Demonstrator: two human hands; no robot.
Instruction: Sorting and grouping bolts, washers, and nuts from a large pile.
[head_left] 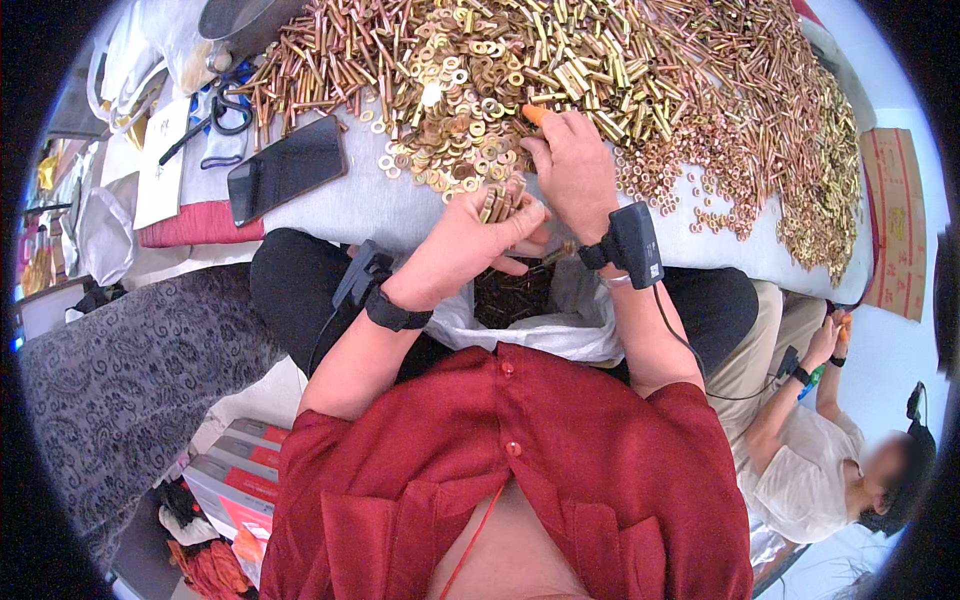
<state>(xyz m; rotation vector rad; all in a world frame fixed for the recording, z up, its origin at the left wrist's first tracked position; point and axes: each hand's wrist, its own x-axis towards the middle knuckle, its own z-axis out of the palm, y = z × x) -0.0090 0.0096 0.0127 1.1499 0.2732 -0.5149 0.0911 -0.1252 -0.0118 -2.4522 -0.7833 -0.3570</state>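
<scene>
Cupping metal pieces (500, 204) in our left hand (455, 248), we have washers (440, 150) just beyond it, left of our right hand (577, 165), whose grip we cannot tell

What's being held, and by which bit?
The left hand holds several small gold-coloured metal pieces; the gripped part is hidden. Whether the right hand holds anything, I can't tell.

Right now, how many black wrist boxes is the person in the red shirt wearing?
2. The left wrist box sits on the outer side of the left wrist; the right wrist box sits on the outer side of the right wrist. None seem hidden.
</scene>
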